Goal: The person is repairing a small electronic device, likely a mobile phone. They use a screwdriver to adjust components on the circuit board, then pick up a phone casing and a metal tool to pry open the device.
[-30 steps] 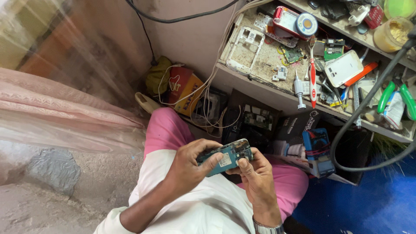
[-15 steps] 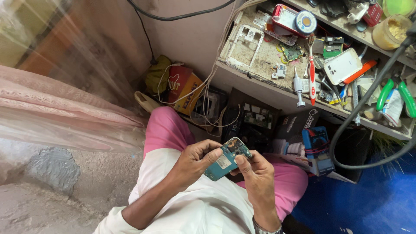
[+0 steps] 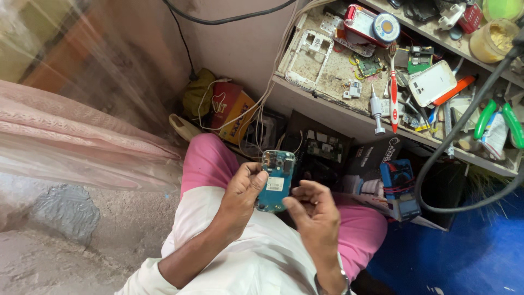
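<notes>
My left hand (image 3: 244,192) grips a small teal circuit board (image 3: 275,180) of a phone, held upright over my lap with the thumb pressed against its left edge. The board carries a white square label and a camera part at its top. My right hand (image 3: 312,210) hovers just to the right of the board with fingers curled and thumb pointing at it; it holds nothing that I can see. I wear pink trousers (image 3: 207,158) and a white shirt (image 3: 245,262).
A cluttered workbench (image 3: 333,104) at the upper right holds a white phone frame (image 3: 310,52), a red-handled toothbrush (image 3: 393,90), a white phone (image 3: 431,83), green-handled pliers (image 3: 496,117) and small parts. A black cable (image 3: 453,142) loops down. Boxes and wires sit under the bench.
The board has turned from lying sideways in both hands to standing upright in my left hand. My right hand has let go and drawn back to the right.
</notes>
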